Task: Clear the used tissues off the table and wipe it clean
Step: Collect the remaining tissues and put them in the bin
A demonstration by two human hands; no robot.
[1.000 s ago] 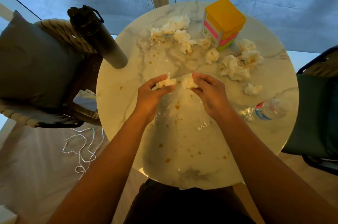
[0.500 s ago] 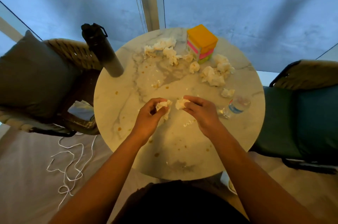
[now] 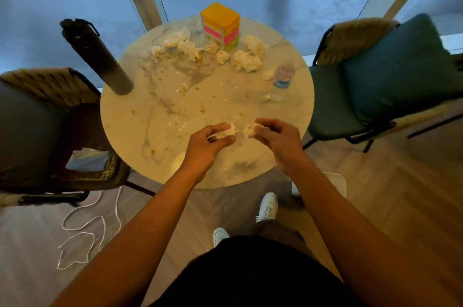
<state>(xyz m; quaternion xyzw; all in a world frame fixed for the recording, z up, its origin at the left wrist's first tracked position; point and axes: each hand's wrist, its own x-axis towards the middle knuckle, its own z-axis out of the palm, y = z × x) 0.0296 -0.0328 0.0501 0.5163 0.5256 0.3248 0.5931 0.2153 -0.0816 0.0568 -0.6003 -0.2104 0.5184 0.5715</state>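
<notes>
1. Two chairs: one at far left, one at far right.
2. One dark flask, standing on the left edge of the round marble table.
3. Left hand, fingers curled round one tissue wad.
4. Right hand, pinching a second wad, just apart from the first.
5. Roughly seven crumpled tissues along the far side, around one coloured box.
6. One water bottle, right of them.
</notes>
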